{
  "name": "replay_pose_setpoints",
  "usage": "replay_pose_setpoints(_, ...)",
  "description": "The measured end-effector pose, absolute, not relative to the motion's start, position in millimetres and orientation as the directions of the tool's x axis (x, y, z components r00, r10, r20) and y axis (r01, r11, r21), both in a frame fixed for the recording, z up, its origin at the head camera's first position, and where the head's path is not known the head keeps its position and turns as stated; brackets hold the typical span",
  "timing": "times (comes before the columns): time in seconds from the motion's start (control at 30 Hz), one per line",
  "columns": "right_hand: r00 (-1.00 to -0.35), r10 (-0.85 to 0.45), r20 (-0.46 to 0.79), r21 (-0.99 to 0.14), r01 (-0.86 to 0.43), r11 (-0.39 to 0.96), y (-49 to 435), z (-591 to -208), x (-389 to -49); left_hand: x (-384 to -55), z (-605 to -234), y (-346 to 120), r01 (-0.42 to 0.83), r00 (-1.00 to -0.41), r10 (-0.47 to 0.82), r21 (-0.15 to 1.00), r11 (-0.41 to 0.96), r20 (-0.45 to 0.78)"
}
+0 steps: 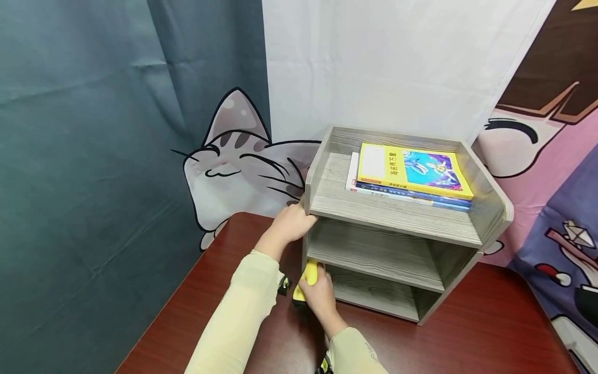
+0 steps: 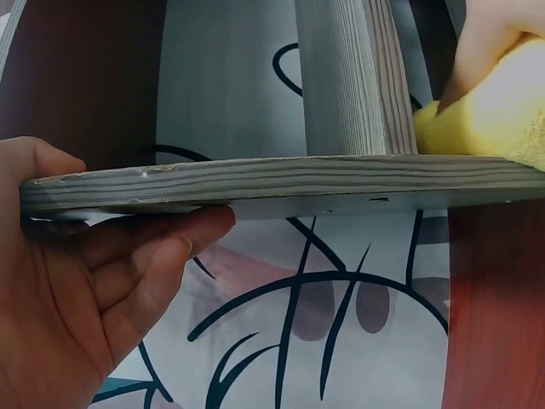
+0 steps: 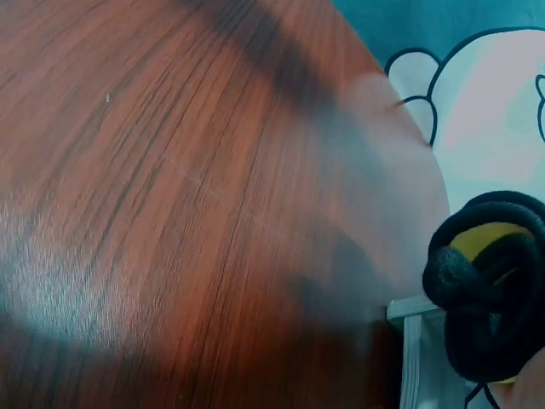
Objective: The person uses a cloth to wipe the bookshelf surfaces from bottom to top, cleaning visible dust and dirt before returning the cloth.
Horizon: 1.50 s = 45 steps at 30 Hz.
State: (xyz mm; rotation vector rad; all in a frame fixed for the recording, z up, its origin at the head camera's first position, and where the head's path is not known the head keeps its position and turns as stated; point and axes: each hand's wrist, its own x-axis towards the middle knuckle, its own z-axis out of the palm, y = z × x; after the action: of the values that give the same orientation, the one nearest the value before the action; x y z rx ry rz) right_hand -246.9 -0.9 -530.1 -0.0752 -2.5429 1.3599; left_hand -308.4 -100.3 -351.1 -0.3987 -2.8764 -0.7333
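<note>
A grey wood-grain shelf unit [image 1: 374, 265] stands on a red-brown table. My left hand [image 1: 293, 222] grips the edge of its left side panel [image 2: 281, 181], thumb on one face and fingers on the other in the left wrist view. My right hand [image 1: 321, 295] holds a fuzzy yellow cloth with black edging [image 1: 309, 278] by the front of the same panel, lower down, at the bottom compartment. In the left wrist view the yellow cloth [image 2: 490, 119] lies against the panel. Its bunched black edging [image 3: 490, 285] shows in the right wrist view.
On the unit's top board lies a stack of several books [image 1: 413, 174], a yellow-covered one uppermost. Raised sides and a back enclose that board. The table [image 1: 495, 322] runs to both sides of the unit. Behind hang a white cloth [image 1: 383, 62] and a blue-grey curtain [image 1: 93, 156].
</note>
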Motion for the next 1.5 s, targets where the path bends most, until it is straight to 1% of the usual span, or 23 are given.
replay_pose_setpoints(0.17, -0.975, 0.129, 0.181, -0.77, -0.059, 0.636, 7, -538, -252, -309, -351, -96, 0.302, -0.951, 0.232, 0.445, 0.843, 0.205)
replay_pose_setpoints(0.4, -0.986, 0.059, 0.153, -0.656, -0.057, 0.753, 20, -548, -255, -309, -351, -90, 0.309, -0.949, 0.243, 0.448, 0.839, 0.201)
replay_pose_setpoints(0.6, -0.985, 0.029, 0.17, -0.551, -0.071, 0.831, 27, -552, -255, -309, -350, -84, 0.305, -0.951, 0.245, 0.458, 0.835, 0.187)
replay_pose_setpoints(0.73, -0.987, 0.018, 0.159, -0.502, -0.065, 0.863, 29, -552, -255, -308, -349, -82, 0.311, -0.95, 0.25, 0.461, 0.831, 0.189)
replay_pose_setpoints(0.87, -0.992, 0.015, 0.122, -0.437, -0.04, 0.899, 32, -550, -257, -308, -349, -82, 0.31, -0.95, 0.25, 0.469, 0.827, 0.186)
replay_pose_setpoints(1.07, -0.992, -0.03, 0.121, -0.332, -0.068, 0.941, 38, -551, -255, -308, -351, -88, 0.298, -0.954, 0.234, 0.474, 0.829, 0.189)
replay_pose_setpoints(1.27, -0.991, -0.07, 0.113, -0.301, -0.101, 0.948, 59, -549, -250, -309, -354, -92, 0.3, -0.953, 0.235, 0.476, 0.827, 0.193)
replay_pose_setpoints(1.5, -0.993, -0.053, 0.104, -0.282, -0.08, 0.956, 96, -549, -248, -310, -355, -101, 0.279, -0.959, 0.217, 0.482, 0.831, 0.182)
